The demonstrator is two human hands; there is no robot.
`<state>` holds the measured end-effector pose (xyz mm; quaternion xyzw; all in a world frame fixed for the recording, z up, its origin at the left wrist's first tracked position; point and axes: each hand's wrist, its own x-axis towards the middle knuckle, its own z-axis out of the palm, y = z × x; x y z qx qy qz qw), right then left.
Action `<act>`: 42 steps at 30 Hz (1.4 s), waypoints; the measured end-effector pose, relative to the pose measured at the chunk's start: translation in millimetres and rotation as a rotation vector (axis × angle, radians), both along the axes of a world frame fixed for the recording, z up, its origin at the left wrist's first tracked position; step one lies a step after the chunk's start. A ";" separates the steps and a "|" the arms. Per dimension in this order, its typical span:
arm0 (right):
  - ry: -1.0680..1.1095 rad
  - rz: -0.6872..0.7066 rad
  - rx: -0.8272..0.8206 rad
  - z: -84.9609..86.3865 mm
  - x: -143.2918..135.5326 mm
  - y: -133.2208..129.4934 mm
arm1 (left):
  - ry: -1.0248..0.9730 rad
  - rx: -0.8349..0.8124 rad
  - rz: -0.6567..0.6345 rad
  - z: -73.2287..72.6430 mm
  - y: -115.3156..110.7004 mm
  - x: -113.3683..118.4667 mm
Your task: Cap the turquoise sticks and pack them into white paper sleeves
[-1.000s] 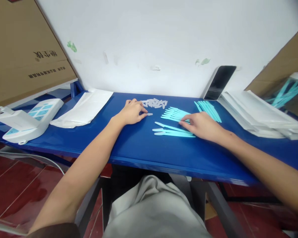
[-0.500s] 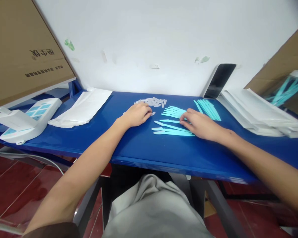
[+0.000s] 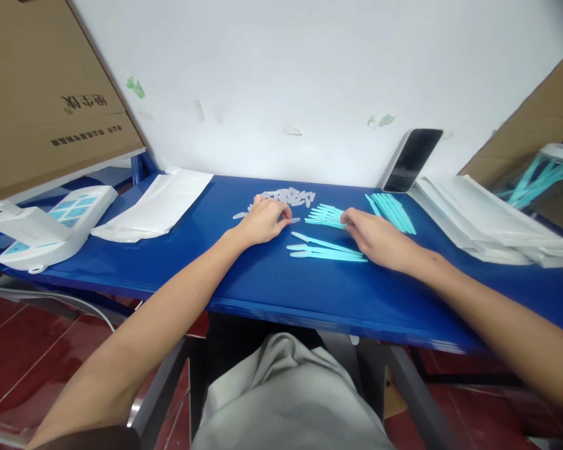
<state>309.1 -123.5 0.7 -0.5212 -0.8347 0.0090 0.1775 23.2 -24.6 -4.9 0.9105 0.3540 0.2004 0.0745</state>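
Note:
Small translucent caps (image 3: 296,196) lie in a loose pile near the wall. Just in front of them, my left hand (image 3: 266,220) pinches one small translucent cap (image 3: 295,220) between thumb and fingers. My right hand (image 3: 373,236) has its fingers closed at the right end of a row of turquoise sticks (image 3: 323,214), on a turquoise stick along the row's near edge. Nearer to me lie a few more turquoise sticks (image 3: 328,250), spread slightly apart. Behind my right hand is another group of turquoise sticks (image 3: 393,212).
A phone (image 3: 413,160) leans on the wall. White packets (image 3: 492,215) are stacked at right, beside a container of turquoise sticks (image 3: 539,178). At left are a white bag (image 3: 157,203), a power strip (image 3: 70,219) and a cardboard box (image 3: 51,106).
My right hand has brought a turquoise stick from the nearer group up against the row behind. My left hand has shifted slightly, and a small cap now shows at its fingertips.

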 end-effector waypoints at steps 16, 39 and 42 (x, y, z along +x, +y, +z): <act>-0.152 -0.217 0.148 10.0 -14.3 -10.8 | -0.312 -0.208 -0.175 2.3 -11.8 5.8; -0.078 -0.132 0.316 15.6 -13.6 -17.2 | -0.439 -0.398 -0.269 3.6 -21.0 10.1; -0.035 -0.154 0.273 16.1 -14.9 -17.7 | -0.419 -0.407 -0.272 4.5 -24.2 10.1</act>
